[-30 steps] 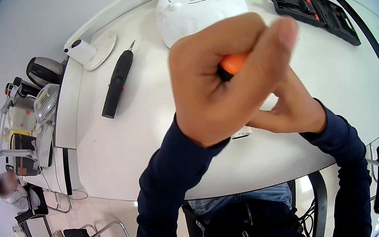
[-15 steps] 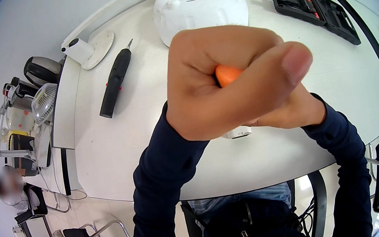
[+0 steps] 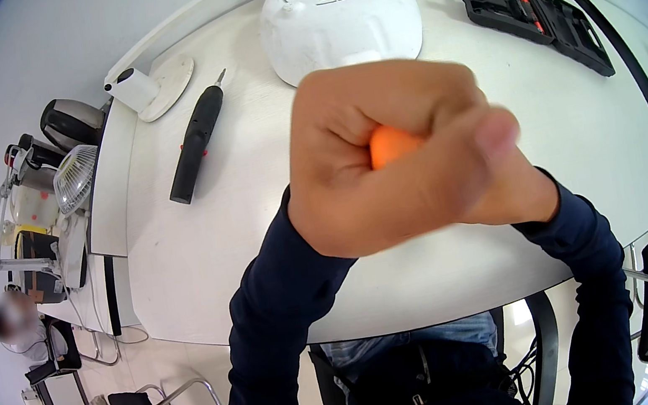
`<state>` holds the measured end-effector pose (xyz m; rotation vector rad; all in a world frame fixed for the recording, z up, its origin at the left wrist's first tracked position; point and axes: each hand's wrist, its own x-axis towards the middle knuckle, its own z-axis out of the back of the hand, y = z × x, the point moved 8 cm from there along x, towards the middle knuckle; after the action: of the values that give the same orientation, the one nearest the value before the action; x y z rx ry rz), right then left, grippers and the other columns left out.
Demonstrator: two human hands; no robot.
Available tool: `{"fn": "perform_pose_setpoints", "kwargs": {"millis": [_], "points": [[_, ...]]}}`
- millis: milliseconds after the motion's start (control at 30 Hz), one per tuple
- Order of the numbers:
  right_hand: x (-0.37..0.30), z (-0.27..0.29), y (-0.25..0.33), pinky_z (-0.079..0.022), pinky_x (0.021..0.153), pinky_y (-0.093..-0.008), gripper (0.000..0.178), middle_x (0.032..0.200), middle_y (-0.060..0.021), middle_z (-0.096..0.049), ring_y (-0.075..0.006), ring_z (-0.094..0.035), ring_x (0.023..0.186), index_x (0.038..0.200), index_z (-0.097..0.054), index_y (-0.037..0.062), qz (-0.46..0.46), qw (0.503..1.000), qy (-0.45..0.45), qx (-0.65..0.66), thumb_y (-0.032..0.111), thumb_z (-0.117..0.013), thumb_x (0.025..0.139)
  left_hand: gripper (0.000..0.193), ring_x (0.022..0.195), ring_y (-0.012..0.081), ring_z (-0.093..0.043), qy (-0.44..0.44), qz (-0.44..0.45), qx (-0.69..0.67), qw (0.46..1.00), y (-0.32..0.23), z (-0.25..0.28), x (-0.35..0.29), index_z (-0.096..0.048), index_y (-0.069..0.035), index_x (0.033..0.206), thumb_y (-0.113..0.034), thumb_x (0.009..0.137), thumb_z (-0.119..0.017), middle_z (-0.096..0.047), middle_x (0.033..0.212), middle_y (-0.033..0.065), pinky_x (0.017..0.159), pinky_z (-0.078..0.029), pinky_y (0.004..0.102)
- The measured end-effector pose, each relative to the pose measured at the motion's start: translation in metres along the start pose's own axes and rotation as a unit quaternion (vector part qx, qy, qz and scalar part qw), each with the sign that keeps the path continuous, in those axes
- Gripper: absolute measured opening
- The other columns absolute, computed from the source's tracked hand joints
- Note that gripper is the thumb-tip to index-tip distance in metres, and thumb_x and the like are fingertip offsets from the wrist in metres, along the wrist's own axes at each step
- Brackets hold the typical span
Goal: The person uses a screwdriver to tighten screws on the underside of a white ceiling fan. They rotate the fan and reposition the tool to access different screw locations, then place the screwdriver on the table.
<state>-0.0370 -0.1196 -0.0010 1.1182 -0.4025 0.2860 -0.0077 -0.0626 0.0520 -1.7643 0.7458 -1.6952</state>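
Note:
My left hand (image 3: 389,158) is a closed fist held up close to the view over the table. In its curl sits the rounded orange end of a tool handle (image 3: 393,143); the rest of that tool is hidden by the fist. My right hand (image 3: 521,188) is lower, behind the left fist. Only its back and wrist side show, so its fingers and anything in them are out of sight.
Beyond my hands, a white rounded appliance housing (image 3: 341,17) with vent slots stands on the white table (image 3: 209,280). A black cordless screwdriver (image 3: 198,142) lies at left, near a white lamp base (image 3: 162,92). An open black tool case (image 3: 532,17) is far right.
My left fist has shifted slightly down, and its thumb has moved left and down. A white piece that peeked out below my hands is now hidden.

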Motion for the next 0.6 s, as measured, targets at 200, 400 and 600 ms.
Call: {"fn": "perform_pose_setpoints", "kwargs": {"millis": [200,400,600], "points": [[0.000,0.003,0.018,-0.037,0.048,-0.0255,0.021,0.069,-0.0052,-0.056,-0.0159,-0.047,0.057,0.079,-0.060,0.0043,0.097,0.995,0.015,-0.015,0.015,-0.071,0.064,0.030,0.044,0.0144,-0.050,-0.032,-0.018,0.167,0.985,-0.013,-0.003,-0.003,-0.050,-0.002,0.061,-0.017,0.086,-0.047,-0.052,0.057,0.0092,0.041,-0.041,0.0243],[-0.004,0.003,0.015,-0.035,0.046,-0.0260,0.023,0.066,-0.0051,-0.055,-0.0161,-0.044,0.052,0.080,-0.059,0.0039,0.073,0.996,-0.053,-0.021,0.017,-0.071,0.065,0.036,0.035,0.0123,-0.041,-0.187,-0.031,0.244,0.951,-0.021,-0.003,-0.008,-0.040,-0.004,0.053,-0.015,0.088,-0.039,-0.044,0.048,0.0086,0.033,-0.033,0.0231],[-0.005,0.000,0.014,-0.034,0.045,-0.0254,0.024,0.064,-0.0053,-0.049,-0.0163,-0.042,0.050,0.077,-0.056,0.0031,0.028,0.996,-0.066,-0.053,0.016,-0.072,0.064,0.039,0.034,0.0127,-0.036,-0.100,-0.015,0.242,0.965,-0.020,-0.001,0.001,-0.034,-0.009,0.053,-0.019,0.091,-0.029,-0.042,0.050,0.0083,0.034,-0.035,0.0249]]}}
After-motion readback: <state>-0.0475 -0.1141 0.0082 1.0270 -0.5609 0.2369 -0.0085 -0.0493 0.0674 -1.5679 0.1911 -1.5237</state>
